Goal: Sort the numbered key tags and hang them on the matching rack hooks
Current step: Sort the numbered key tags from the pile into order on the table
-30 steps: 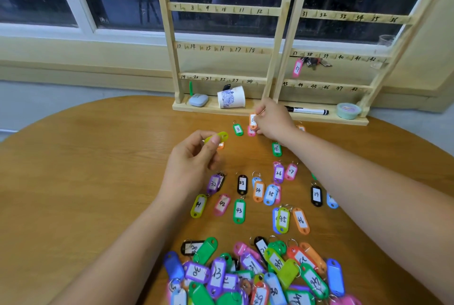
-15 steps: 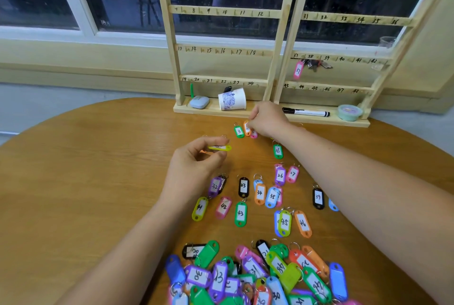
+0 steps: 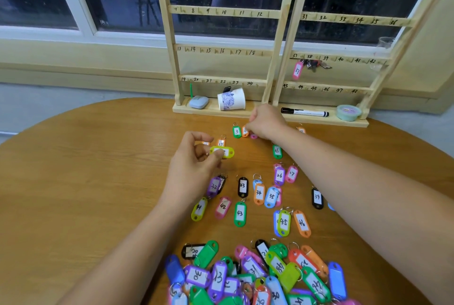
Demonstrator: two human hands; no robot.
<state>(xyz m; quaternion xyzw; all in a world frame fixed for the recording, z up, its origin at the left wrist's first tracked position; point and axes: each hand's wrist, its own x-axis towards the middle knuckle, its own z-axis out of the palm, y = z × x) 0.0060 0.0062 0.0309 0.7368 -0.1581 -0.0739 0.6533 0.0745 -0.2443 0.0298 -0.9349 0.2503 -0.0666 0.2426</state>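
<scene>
Lime tag (image 3: 222, 152), orange tag (image 3: 245, 131), white labels

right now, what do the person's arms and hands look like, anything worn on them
Both are bare. The left hand and right hand wear no gloves, and no ring shows on the fingers in view. The left forearm and right forearm are uncovered to the frame edge: no sleeve, watch, bracelet or marking shows.
</scene>
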